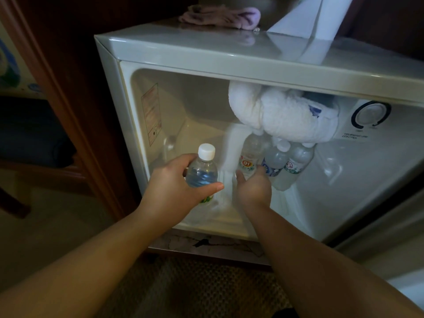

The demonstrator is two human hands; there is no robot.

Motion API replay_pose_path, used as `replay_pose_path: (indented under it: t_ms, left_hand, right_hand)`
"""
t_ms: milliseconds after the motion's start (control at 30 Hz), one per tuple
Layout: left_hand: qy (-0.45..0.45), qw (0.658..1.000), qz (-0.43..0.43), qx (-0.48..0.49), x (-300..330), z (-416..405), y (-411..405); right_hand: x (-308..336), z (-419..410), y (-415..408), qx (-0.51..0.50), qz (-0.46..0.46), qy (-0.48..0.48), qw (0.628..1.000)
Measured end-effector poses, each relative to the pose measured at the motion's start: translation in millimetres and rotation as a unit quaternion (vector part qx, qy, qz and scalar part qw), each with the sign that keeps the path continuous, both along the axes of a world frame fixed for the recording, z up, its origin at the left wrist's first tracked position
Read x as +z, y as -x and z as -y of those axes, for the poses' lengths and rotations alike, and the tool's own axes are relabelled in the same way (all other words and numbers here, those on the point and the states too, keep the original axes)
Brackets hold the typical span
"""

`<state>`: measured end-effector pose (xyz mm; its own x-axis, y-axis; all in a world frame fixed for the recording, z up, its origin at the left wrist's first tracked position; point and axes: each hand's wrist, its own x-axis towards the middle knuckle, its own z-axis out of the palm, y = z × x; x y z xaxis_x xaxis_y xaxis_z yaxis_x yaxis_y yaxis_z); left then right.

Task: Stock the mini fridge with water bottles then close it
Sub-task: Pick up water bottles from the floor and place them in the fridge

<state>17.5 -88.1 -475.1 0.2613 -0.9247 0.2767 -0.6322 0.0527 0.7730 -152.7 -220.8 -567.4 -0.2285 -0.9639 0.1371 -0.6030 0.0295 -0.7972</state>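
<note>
The white mini fridge (pixel 174 48) stands open in front of me. My left hand (pixel 171 188) is wrapped around a clear water bottle (pixel 203 169) with a white cap, upright at the front left of the fridge floor. My right hand (pixel 253 190) grips the base of a second bottle (pixel 250 154) with a red-and-white label, tilted back into the cavity. Two more bottles (pixel 290 165) stand close together just right of it. A thick lump of frost (pixel 284 115) hangs from the top of the compartment over their caps.
A round temperature dial (pixel 370 114) sits on the upper right inner wall. A pink cloth (pixel 220 16) and a white paper sheet (pixel 305 21) lie on the fridge top. A dark wooden cabinet frame (pixel 68 106) runs along the left. Patterned carpet (pixel 197 288) lies below.
</note>
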Motion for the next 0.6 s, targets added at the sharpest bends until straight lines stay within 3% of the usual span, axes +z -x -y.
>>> replay_pose_path:
  t_ms: [300,600]
  left_hand:
    - [0.007,1.000,-0.011,0.013,-8.7,0.9,0.3]
    - [0.003,1.000,-0.008,0.026,-12.4,-1.3,-1.7]
  right_hand:
    - [-14.4,19.9,-13.8,-0.069,0.011,-0.035,0.997]
    - [-19.1,24.3,-13.1,-0.066,-0.018,-0.037,0.997]
